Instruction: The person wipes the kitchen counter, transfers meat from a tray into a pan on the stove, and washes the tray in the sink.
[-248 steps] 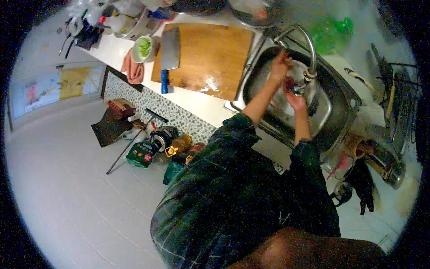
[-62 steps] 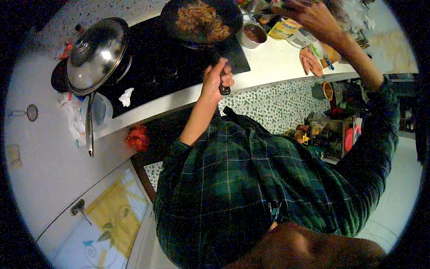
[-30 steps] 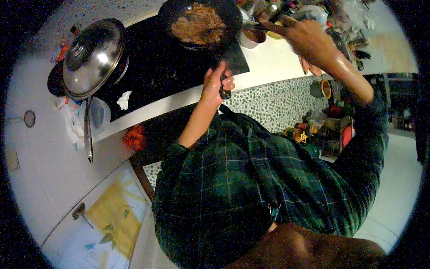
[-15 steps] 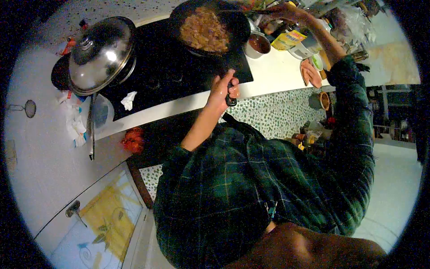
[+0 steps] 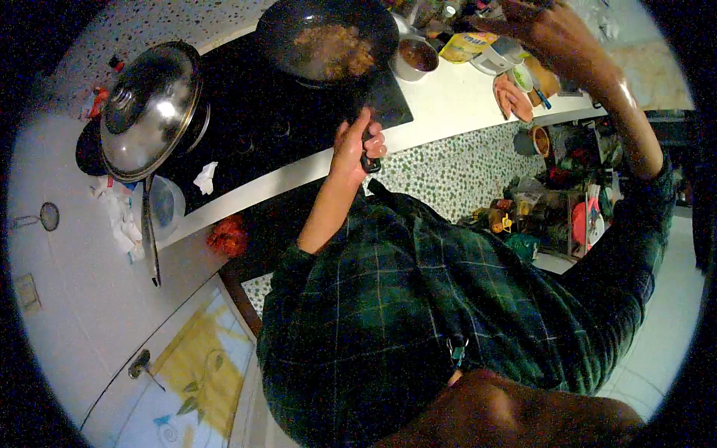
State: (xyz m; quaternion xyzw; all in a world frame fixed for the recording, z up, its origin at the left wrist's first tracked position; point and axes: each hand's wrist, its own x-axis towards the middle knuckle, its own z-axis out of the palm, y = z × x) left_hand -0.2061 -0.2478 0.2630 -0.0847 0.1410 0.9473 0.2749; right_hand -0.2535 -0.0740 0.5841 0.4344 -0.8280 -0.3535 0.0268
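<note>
Head view: my left hand (image 5: 355, 149) wraps the black handle (image 5: 370, 163), food (image 5: 332, 52) in the wok (image 5: 276, 39) just beyond it; I'd grip firmly to steady the wok. How open my blurred right hand (image 5: 562, 43) is, or what it holds, I cannot tell.
</note>
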